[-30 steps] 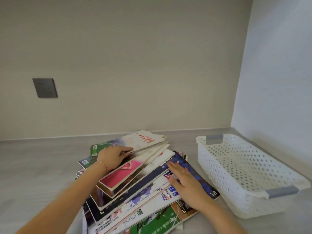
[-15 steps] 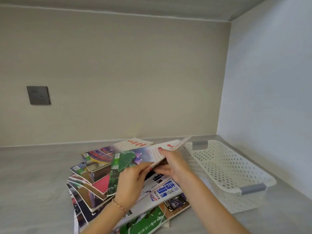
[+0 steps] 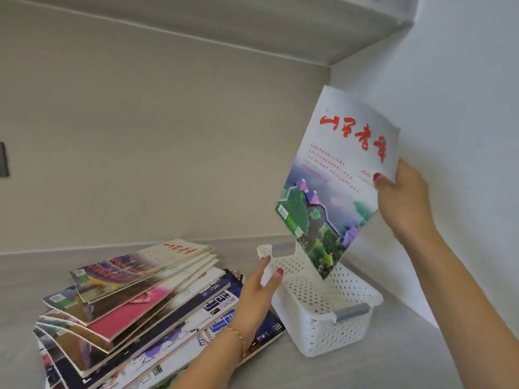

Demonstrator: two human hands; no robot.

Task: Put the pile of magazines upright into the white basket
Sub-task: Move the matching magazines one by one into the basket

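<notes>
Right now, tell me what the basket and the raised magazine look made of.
White basket: looks like moulded plastic, matte, its walls and floor a grid of small holes, with a grey handle insert. Raised magazine: paper with a glossy printed cover; it looks thin, held at one edge by the right hand.

A: Right hand (image 3: pixel 400 197)?
B: Raised high, thumb pinching a magazine (image 3: pixel 334 186) edge, forearm angled up.
A: Left hand (image 3: pixel 257 293)?
B: Low, fingers curled on the basket (image 3: pixel 323 313) rim.

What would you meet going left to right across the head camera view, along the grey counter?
Dark wall switch plate → slanted pile of glossy magazines → left hand → white perforated plastic basket → right hand.
</notes>
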